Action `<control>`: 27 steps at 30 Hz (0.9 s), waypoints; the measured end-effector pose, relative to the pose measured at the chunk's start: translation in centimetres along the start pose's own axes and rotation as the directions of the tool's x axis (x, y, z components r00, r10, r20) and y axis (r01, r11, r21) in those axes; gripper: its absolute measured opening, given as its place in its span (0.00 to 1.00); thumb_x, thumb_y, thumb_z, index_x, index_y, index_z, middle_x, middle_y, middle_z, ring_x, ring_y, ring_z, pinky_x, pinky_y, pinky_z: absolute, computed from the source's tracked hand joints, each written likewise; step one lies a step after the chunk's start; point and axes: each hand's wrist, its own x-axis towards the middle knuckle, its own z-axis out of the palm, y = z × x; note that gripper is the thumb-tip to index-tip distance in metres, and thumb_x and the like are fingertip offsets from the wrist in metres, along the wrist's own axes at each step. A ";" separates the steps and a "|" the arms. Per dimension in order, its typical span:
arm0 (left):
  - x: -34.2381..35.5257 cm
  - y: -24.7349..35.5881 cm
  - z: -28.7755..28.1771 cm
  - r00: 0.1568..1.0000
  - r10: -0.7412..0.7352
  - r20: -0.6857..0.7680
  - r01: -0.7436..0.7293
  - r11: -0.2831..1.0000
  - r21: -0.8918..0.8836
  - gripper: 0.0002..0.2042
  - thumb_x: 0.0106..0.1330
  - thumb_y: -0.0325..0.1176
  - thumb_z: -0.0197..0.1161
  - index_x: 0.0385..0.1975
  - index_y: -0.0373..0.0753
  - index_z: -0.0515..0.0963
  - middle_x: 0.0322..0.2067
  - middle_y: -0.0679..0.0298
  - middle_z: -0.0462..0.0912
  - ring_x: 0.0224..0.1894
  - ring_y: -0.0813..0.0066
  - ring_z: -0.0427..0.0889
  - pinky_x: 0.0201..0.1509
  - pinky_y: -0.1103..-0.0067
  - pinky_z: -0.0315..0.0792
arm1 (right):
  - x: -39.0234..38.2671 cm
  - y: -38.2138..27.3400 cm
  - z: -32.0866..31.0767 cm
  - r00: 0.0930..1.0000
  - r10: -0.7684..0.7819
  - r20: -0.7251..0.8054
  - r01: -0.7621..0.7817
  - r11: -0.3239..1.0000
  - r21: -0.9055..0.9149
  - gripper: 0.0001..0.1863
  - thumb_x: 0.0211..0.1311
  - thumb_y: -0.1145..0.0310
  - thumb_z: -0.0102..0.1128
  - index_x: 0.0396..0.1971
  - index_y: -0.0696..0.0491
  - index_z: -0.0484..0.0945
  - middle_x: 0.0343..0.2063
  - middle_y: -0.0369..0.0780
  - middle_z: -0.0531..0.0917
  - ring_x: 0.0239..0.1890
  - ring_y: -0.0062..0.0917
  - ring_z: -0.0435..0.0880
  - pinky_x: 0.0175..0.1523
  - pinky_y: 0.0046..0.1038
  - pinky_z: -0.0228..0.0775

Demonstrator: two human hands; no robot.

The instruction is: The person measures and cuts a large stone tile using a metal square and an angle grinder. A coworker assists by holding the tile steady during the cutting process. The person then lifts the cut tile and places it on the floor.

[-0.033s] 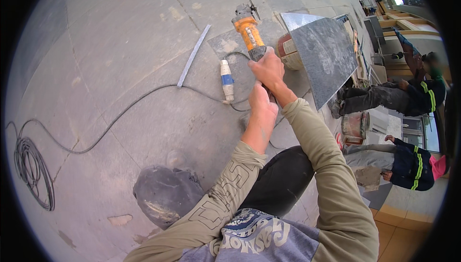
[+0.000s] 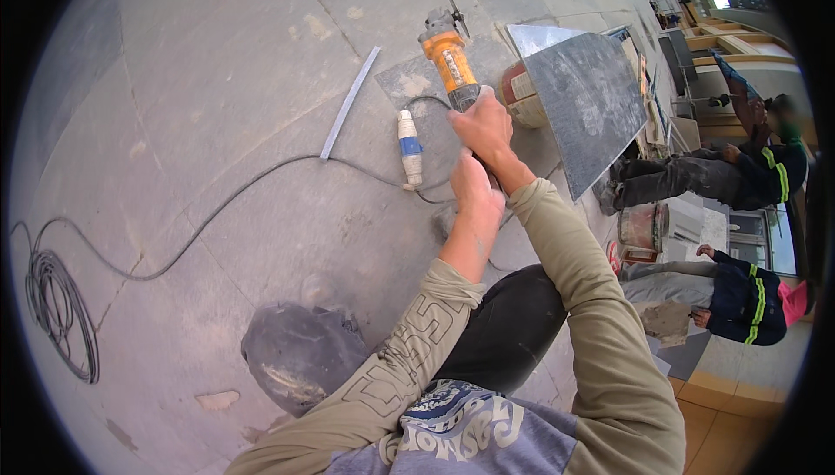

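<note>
An orange and grey angle grinder (image 2: 450, 59) points away from me, its thin disc edge-on at the far end. My right hand (image 2: 487, 130) is wrapped round the dark body just behind the orange housing. Closer to me, my left hand (image 2: 476, 186) is closed on the grinder's rear end, which the fingers mostly hide. Left of my hands lies a white and blue plug connector (image 2: 410, 146), joined to a dark cable (image 2: 252, 183). A narrow grey strip (image 2: 350, 103) rests on the floor beyond the cable, apart from the grinder.
A dark stone slab (image 2: 587, 97) leans on a red and cream bucket (image 2: 522, 97) to the right. The cable's coil (image 2: 63, 314) lies far left. My knee is beside a dark dusty rounded object (image 2: 304, 357). Two people (image 2: 731, 170) stand farther right, near another bucket (image 2: 642, 225).
</note>
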 end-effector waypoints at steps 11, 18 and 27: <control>6.6 4.2 -2.7 0.994 0.101 0.051 -0.111 0.776 0.621 0.23 0.71 0.43 0.59 0.56 0.31 0.79 0.58 0.51 0.82 0.62 0.60 0.81 0.68 0.65 0.71 | 1.1 3.5 -2.1 0.996 -0.070 -0.048 0.068 0.997 -0.039 0.25 0.55 0.60 0.72 0.49 0.59 0.76 0.43 0.57 0.90 0.50 0.58 0.89 0.57 0.53 0.79; 9.1 5.4 3.3 0.771 -0.126 0.625 -0.033 0.971 0.237 0.24 0.67 0.37 0.66 0.59 0.31 0.75 0.52 0.49 0.83 0.59 0.55 0.82 0.71 0.58 0.73 | 0.4 5.1 -4.0 0.983 -0.181 -0.024 0.180 0.983 -0.033 0.27 0.52 0.59 0.75 0.48 0.58 0.78 0.37 0.54 0.90 0.44 0.55 0.90 0.51 0.51 0.81; 14.1 6.2 0.5 0.920 -0.020 0.393 -0.130 0.927 0.352 0.09 0.62 0.27 0.73 0.37 0.35 0.80 0.31 0.57 0.85 0.33 0.63 0.88 0.43 0.67 0.87 | -2.7 5.5 1.3 0.970 -0.231 0.082 0.235 0.971 -0.047 0.33 0.53 0.60 0.74 0.56 0.62 0.76 0.39 0.55 0.91 0.44 0.54 0.91 0.50 0.50 0.83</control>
